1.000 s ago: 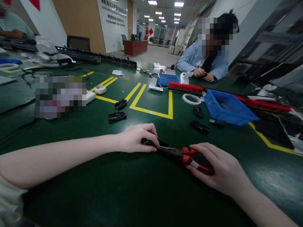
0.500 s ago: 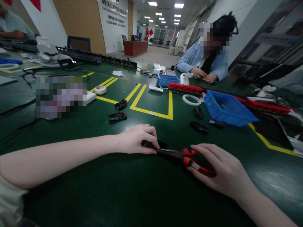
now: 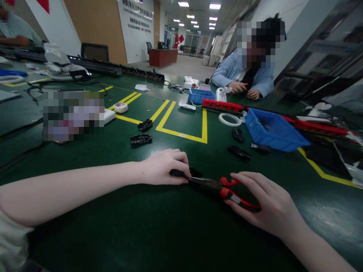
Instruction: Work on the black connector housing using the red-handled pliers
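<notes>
Pliers (image 3: 219, 186) gripped by right hand (image 3: 266, 206), left hand (image 3: 164, 168) fingers pinching black part (image 3: 181, 173); blue bin (image 3: 272, 130) beyond.

A small black plastic part (image 3: 181, 173) lies flat on the green table, mostly covered by the fingers pressing on it, only its right end showing. Just beside it lie red-handled pliers (image 3: 224, 190), low against the tabletop, dark metal nose pointing left and touching the part, handles angled toward the lower right under the other palm
</notes>
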Demonstrator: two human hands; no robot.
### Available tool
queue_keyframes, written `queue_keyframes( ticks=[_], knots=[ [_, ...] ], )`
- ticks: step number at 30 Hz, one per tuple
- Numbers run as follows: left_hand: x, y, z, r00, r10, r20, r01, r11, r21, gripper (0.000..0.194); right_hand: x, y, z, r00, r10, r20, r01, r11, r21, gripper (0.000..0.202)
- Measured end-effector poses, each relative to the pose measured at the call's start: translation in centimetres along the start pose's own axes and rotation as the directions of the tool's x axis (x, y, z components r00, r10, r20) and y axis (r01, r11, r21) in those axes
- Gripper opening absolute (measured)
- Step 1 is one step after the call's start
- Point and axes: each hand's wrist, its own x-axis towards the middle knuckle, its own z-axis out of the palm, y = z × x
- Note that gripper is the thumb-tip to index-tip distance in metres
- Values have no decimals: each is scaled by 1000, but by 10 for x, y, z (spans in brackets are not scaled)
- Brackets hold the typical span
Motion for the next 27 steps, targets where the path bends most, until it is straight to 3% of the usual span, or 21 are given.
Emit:
queue_keyframes(
  ticks=[27],
  knots=[
    [-2, 4, 0, 1000, 10, 2, -10, 993, 119, 13, 1, 2, -2, 1000, -7, 25, 8, 999, -43, 37]
  ],
)
